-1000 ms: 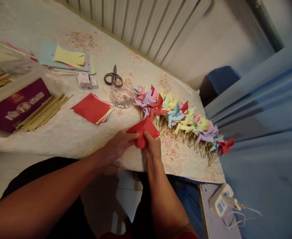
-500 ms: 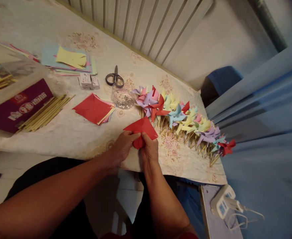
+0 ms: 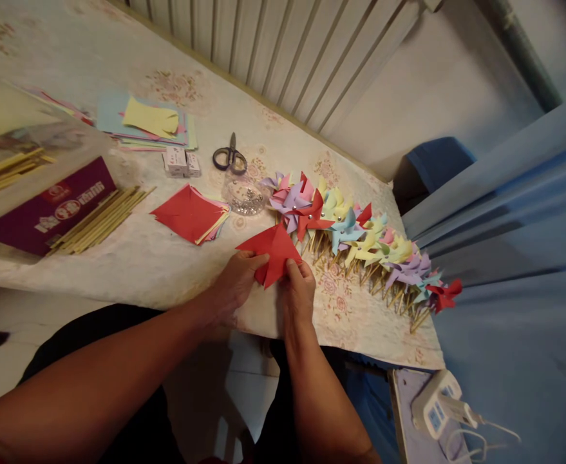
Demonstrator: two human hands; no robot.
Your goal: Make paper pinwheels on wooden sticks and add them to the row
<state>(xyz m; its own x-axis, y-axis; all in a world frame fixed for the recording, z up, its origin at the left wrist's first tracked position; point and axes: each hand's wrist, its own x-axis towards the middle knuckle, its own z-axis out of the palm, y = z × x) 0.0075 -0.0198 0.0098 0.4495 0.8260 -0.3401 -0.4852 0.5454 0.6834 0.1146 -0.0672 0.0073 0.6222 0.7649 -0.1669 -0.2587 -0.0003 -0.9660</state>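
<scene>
A creased red paper square is held between both hands above the table's front edge, with one corner pointing toward me. My left hand pinches its left side between thumb and fingers. On the right side, my right hand grips it the same way, thumb on top. To the left lies a stack of paper squares, red uppermost. Behind the held sheet are a clear dish of small metal fasteners and dark-handled scissors. Finished paper pinwheels in several colours lie in a row to the right.
At the left, a clear plastic box with a purple label stands beside a bundle of thin sticks. Small white boxes sit before a pile of coloured paper. A white power strip rests on a stand at lower right.
My hands have moved apart, thumbs now toward the sides of the red paper, and more of its middle shows. The whole view has shifted slightly.
</scene>
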